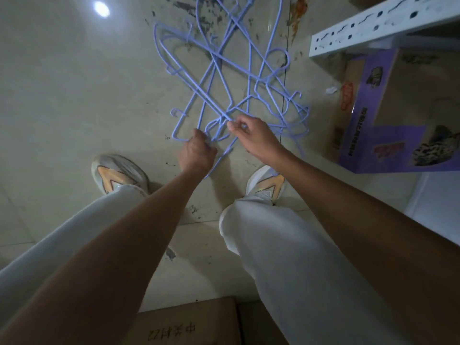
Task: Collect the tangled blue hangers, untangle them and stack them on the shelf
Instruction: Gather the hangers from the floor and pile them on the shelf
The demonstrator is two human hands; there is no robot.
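A tangle of several thin blue hangers [224, 78] lies spread on the pale tiled floor in front of my feet. My left hand [198, 154] is closed around wires at the near left corner of the pile. My right hand [251, 135] pinches a wire at the near middle of the tangle between thumb and fingers. The white perforated shelf upright [373, 28] stands at the upper right, apart from the pile.
A purple printed carton [388, 115] sits on the floor to the right of the hangers, under the shelf. A brown cardboard box [186, 322] is close behind my legs. My two shoes [119, 174] flank the near end of the pile. Floor stains lie beyond.
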